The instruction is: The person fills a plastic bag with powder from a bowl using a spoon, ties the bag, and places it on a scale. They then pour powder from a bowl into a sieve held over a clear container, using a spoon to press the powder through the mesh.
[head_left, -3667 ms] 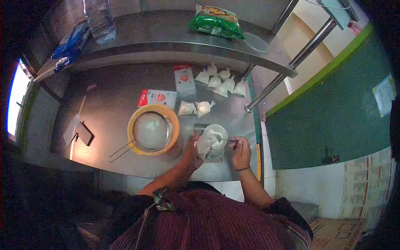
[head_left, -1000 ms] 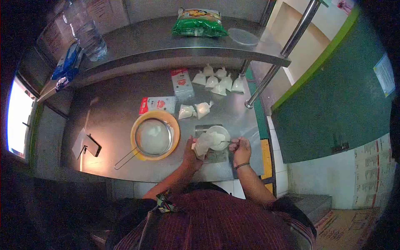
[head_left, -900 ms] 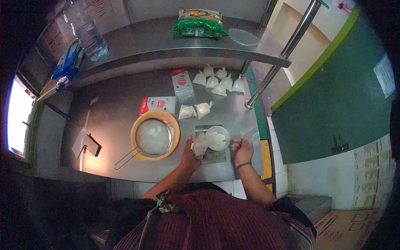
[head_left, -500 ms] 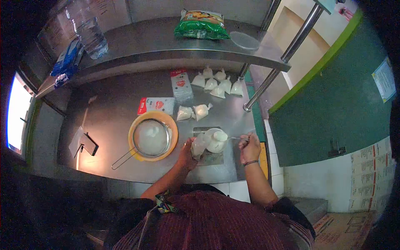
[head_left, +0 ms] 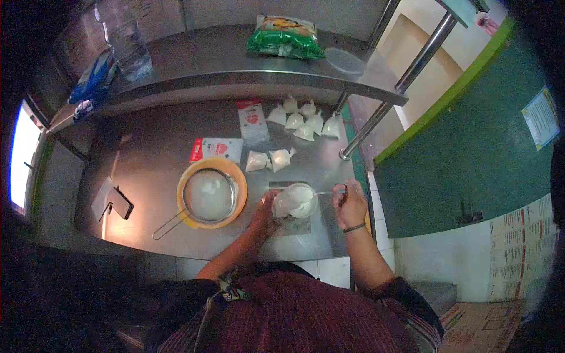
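My left hand (head_left: 266,213) holds a clear plastic bag (head_left: 285,202) with its mouth at a white bowl of powder (head_left: 306,209). In my right hand (head_left: 351,203) is the handle of a spoon (head_left: 323,193); its heaped end is at the bag's opening, over the bowl. The bowl stands on a flat metallic thing (head_left: 294,227), perhaps a scale. To the left, a sieve (head_left: 208,197) with white powder rests on an orange bowl (head_left: 242,207). Two tied bags of powder (head_left: 281,159) lie behind the white bowl.
Several tied powder bags (head_left: 304,132) stand at the back right. Two packs of plastic bags (head_left: 253,120) lie left of them. A phone on a stand (head_left: 121,203) is at the left. Above, a shelf (head_left: 229,75) holds a green bag (head_left: 285,39), a lid (head_left: 345,61) and a bottle (head_left: 133,57).
The spoon's heap of powder has moved left, from above the bowl to the bag's opening. My left hand and the bag have shifted slightly. The whole view has moved a little.
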`<state>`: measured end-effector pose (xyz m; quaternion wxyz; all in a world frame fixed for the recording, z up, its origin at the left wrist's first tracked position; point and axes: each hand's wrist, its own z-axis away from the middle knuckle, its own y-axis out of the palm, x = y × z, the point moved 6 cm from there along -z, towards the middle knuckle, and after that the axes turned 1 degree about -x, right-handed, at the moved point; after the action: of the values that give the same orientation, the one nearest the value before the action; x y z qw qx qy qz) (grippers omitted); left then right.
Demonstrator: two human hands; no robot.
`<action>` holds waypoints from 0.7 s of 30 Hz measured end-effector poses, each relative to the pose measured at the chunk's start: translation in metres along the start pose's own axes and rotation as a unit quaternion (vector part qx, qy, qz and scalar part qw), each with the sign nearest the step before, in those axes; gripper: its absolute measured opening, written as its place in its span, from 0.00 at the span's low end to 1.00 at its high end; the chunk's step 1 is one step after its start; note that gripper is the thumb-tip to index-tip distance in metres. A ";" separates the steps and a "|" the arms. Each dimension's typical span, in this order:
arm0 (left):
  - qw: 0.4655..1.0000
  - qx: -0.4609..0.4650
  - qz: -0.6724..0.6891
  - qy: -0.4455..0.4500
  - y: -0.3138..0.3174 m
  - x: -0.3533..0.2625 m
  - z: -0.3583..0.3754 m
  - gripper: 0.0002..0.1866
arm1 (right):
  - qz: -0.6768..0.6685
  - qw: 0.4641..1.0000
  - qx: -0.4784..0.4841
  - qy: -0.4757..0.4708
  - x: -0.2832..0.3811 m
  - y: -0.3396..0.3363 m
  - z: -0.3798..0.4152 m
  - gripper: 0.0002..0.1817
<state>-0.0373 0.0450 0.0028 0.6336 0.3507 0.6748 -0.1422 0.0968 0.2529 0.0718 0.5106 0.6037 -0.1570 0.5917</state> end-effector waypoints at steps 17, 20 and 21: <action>0.894 -0.083 0.354 -0.261 0.013 0.021 -0.008 0.34 | 0.328 0.862 0.339 -0.185 0.033 0.099 0.068 0.11; 0.898 -0.098 0.298 -0.309 0.012 0.014 -0.007 0.38 | 0.305 0.861 0.345 -0.215 0.032 0.096 0.076 0.09; 0.898 -0.101 0.299 -0.306 0.012 0.012 -0.007 0.38 | 0.272 0.868 0.337 -0.242 0.034 0.094 0.078 0.09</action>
<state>-0.0345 0.0617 -0.0041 0.8535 0.4095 0.3215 0.0222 0.0734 0.1640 0.1592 0.0408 0.7971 -0.2244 0.5591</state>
